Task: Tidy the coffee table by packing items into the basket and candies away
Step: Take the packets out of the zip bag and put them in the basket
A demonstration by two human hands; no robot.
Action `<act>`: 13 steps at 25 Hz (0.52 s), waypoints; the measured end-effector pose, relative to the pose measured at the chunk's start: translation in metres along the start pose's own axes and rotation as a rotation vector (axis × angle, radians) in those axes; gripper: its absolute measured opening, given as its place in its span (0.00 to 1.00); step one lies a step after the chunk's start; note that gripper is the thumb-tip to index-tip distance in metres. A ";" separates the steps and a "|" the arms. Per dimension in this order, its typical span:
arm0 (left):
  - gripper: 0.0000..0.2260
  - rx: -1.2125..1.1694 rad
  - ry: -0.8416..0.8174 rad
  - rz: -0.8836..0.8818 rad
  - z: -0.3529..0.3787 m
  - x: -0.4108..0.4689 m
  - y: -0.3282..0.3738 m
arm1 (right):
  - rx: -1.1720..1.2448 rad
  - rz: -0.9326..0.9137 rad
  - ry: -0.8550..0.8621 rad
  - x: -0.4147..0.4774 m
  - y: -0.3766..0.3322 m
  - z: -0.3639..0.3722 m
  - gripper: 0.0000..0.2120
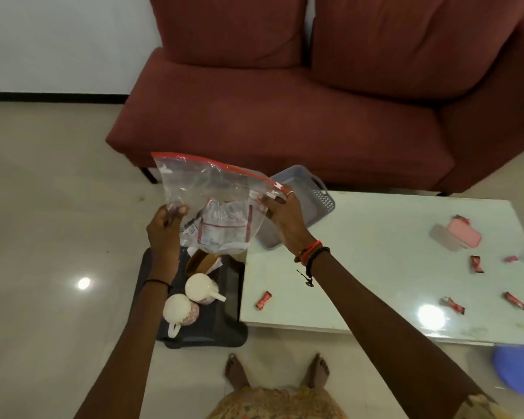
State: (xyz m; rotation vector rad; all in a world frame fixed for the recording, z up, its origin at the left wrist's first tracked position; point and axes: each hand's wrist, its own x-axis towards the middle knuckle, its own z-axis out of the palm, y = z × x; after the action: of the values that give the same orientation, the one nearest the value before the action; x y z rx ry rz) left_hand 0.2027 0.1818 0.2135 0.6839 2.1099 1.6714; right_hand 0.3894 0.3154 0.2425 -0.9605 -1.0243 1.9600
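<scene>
Candies (pixel 263 299) in red wrappers lie scattered on the white coffee table (pixel 360 237), well apart from one another. I hold a clear zip bag (pixel 212 189) (red seal along its top) up beside the table. My left hand (pixel 165 228) pinches its lower left edge, and my right hand (pixel 282 213) pinches the corner by the seal. The grey basket (pixel 322 204) sits at the table's far left corner, behind the bag.

The zip bag (pixel 212 201) is made of clear, glossy, crinkled plastic. The basket (pixel 321 204) is matt grey plastic w/ a perforated wall. Table top (pixel 375 252) and floor (pixel 58 237) are polished, glossy. The sofa (pixel 285 116) is covered w/ matt red cloth.
</scene>
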 end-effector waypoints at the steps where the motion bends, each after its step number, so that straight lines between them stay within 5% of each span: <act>1: 0.09 0.000 -0.019 0.007 0.021 -0.013 0.008 | 0.020 0.002 0.018 -0.008 -0.014 -0.022 0.12; 7: 0.02 -0.075 -0.105 -0.075 0.122 -0.082 0.037 | 0.010 -0.038 0.080 -0.047 -0.063 -0.130 0.05; 13: 0.06 -0.017 -0.225 -0.106 0.175 -0.128 0.034 | -0.363 -0.099 0.270 -0.064 -0.084 -0.205 0.10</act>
State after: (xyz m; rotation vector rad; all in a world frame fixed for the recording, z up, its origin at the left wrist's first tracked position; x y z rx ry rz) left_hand 0.4095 0.2539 0.2039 0.7067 1.9377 1.4801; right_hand 0.6144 0.3667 0.2496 -1.3041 -1.2649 1.5399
